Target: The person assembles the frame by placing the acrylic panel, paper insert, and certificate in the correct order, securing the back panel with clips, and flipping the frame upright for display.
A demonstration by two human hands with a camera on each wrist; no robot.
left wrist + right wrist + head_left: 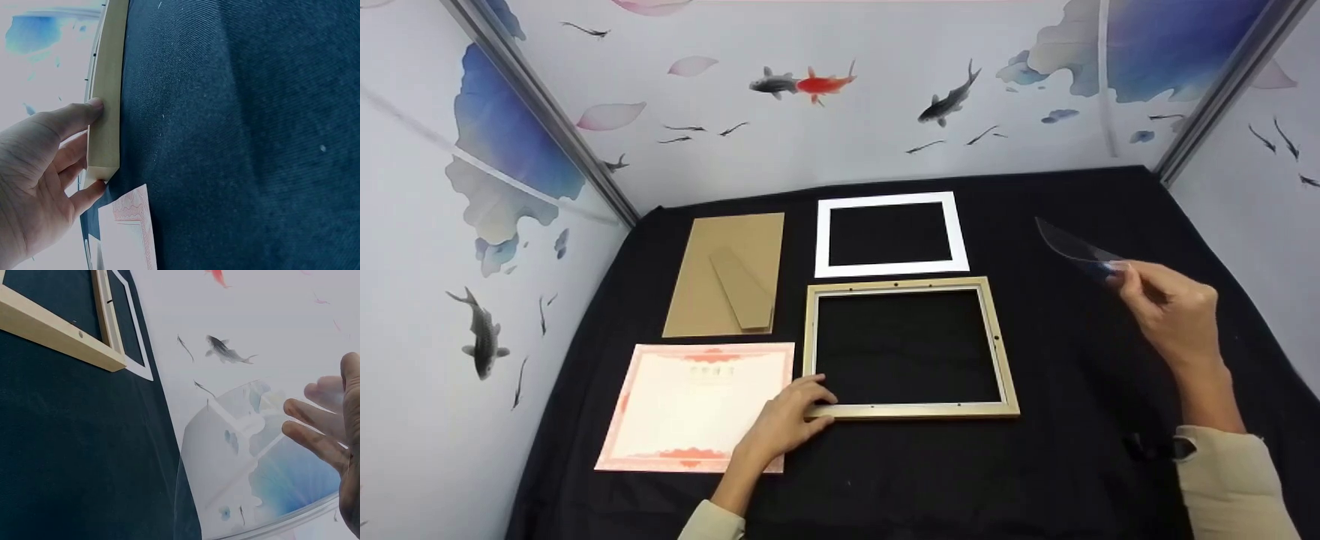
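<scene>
My left hand (pixel 787 424) grips the near left corner of a gold picture frame (pixel 915 411), which lies flat on the black cloth. In the left wrist view, the thumb lies on the frame's outer side (pixel 107 124) and a finger touches its end. Held up to the right of the frame, a clear plastic sheet (pixel 1076 251) is pinched between thumb and fingers of my right hand (pixel 1181 315). The sheet is curved and tilted, off the cloth. Through it, fingers (pixel 315 439) show in the right wrist view.
A white mat (pixel 892 267) lies behind the frame. To the left is a brown backing board (pixel 690 292) with its stand leg. Nearer lies a red-bordered certificate (pixel 682 412), partly under the left forearm. Printed panels (pixel 870 150) enclose the black cloth (pixel 1072 480).
</scene>
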